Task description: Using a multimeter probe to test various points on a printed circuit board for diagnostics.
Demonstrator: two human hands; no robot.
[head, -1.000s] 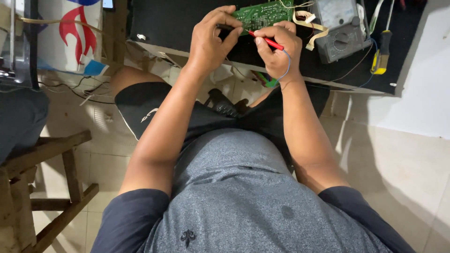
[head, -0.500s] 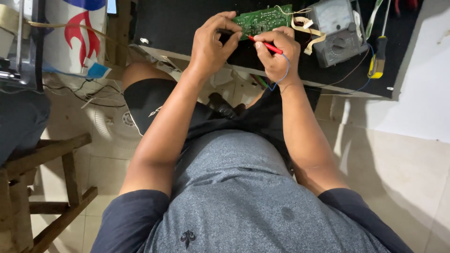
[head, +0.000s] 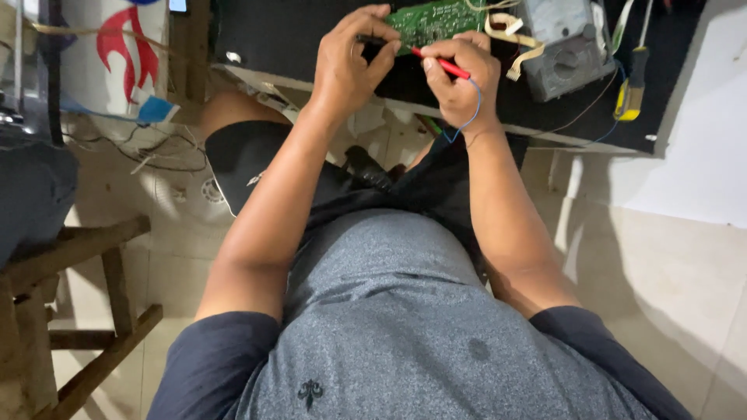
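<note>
Sitting at a dark work surface [head: 296,47], a person bends both hands over a green circuit board [head: 428,19] that lies flat near the far edge of the bench; the left hand [head: 350,62] curls around a black probe [head: 372,39], thumb and fingers pinching it with its tip at the board's near left edge; the right hand [head: 463,78] is closed on a red probe [head: 443,64], gripped pen-style and angled toward the same edge of the board; a thin blue wire [head: 471,113] loops down over the right wrist; just right of the board sits a grey analogue meter [head: 564,43], with pale ribbon cable [head: 517,39] between them; a yellow-handled screwdriver [head: 630,85] lies further right on the bench; a wooden stool [head: 70,311] stands on the tiled floor at the left.
</note>
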